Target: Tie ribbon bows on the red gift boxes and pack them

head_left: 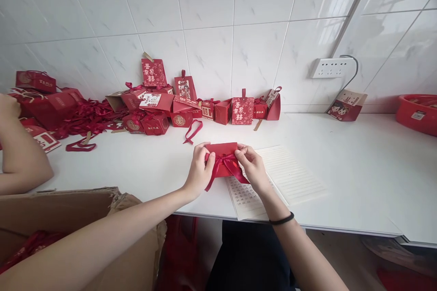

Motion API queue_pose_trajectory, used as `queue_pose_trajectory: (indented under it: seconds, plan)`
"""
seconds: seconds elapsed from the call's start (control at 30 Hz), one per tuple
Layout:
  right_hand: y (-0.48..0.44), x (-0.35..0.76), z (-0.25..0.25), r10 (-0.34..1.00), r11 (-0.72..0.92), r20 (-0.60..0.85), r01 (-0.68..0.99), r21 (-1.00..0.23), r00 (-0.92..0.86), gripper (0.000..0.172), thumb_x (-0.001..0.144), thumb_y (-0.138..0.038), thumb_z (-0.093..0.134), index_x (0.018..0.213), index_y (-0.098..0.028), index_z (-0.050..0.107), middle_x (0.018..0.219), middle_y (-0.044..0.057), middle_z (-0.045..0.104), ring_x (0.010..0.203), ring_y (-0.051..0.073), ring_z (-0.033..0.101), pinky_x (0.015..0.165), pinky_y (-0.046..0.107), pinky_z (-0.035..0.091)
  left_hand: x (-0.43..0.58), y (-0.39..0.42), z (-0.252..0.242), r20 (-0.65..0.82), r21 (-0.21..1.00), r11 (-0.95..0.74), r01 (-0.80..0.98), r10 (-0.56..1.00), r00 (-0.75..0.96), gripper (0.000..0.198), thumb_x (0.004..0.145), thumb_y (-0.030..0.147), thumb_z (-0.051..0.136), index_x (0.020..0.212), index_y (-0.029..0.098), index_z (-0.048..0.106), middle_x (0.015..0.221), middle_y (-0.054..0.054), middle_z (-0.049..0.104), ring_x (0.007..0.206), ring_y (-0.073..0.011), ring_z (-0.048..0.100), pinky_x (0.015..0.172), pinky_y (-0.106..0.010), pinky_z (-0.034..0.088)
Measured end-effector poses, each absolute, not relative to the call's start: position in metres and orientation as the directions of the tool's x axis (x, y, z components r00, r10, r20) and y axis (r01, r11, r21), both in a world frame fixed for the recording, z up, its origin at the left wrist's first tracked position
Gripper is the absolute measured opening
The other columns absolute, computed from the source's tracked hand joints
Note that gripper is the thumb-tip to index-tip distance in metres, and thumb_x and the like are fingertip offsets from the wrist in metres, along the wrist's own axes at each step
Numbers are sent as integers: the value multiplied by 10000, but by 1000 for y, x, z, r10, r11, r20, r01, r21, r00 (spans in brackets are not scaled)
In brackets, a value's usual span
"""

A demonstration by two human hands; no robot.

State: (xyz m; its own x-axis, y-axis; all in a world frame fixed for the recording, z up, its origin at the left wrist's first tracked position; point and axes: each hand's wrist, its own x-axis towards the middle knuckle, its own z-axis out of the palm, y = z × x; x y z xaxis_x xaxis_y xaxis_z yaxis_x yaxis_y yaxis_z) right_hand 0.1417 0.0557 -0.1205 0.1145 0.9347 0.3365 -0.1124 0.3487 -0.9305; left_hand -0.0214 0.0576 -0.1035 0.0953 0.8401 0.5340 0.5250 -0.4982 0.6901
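Between my two hands is a small red gift box (222,149), held just above the near part of the white table. A dark red ribbon (223,160) crosses its front in a bow, with two tails hanging down. My left hand (200,163) grips the box's left side, thumb on the front. On the right side, my right hand (251,163) pinches the edge near the top corner, thumb in front and fingers behind. The back of the box is hidden from me. Beneath my right hand lies an open notebook (300,182) with handwriting on its left page.
Several red gift boxes (155,125) stand along the tiled wall, beside a heap of ribbons (88,116). Another person's arm (25,145) rests at the left. A cardboard box (136,204) abuts the table's front edge. A red basin (414,116) and a power strip (329,68) are on the right.
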Motion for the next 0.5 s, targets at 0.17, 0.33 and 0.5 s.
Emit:
queue_pose_trajectory:
  seconds: [0.17, 0.33, 0.5]
  plan:
    - [56, 140, -121, 974, 226, 221, -379, -898, 55, 366, 709, -465, 704, 600, -178, 505, 1101, 52, 584, 950, 204, 586, 843, 324, 469, -20, 58, -103, 554, 654, -521, 548, 823, 121, 166, 913, 235, 337, 748, 217, 337, 1172, -117, 488, 1136, -181, 475, 921, -356, 418]
    - [56, 142, -116, 991, 129, 135, -439, -889, 18, 359, 696, -520, 687, 660, -186, 561, 841, 46, 633, 854, 209, 622, 798, 334, 518, -22, 61, -101, 505, 703, -478, 526, 857, 103, 172, 899, 268, 353, 736, 214, 344, 1171, -116, 492, 1111, -180, 485, 902, -333, 414]
    - [43, 157, -117, 942, 334, 328, -102, -937, 70, 543, 710, -599, 661, 1076, -226, 516, 1271, 95, 484, 1276, 272, 390, 1052, 466, 361, -30, 59, -97, 422, 773, -438, 459, 895, 145, 212, 879, 347, 404, 723, 207, 377, 1244, -89, 508, 1043, -164, 536, 890, -303, 407]
